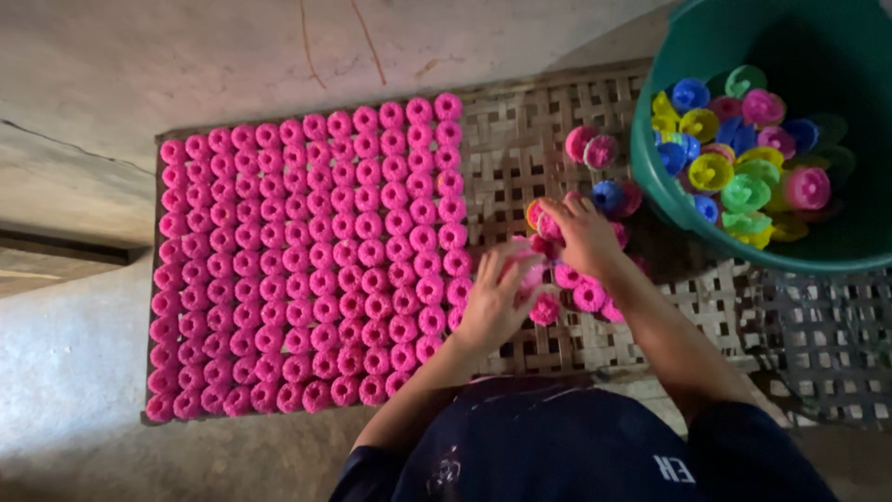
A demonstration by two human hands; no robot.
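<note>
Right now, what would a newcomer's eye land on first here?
The block of pink pieces in tight rows fills the left of the woven tray. At upper right, a green tub holds pieces in many colours. Between them, the left hand and right hand work a small loose pile.

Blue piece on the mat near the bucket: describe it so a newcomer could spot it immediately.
Start at the green bucket at top right, then look just left of its rim on the woven mat. Above the right hand sits the blue piece in a small loose cluster. It is the only blue one on the mat; its neighbours are pink.
</note>
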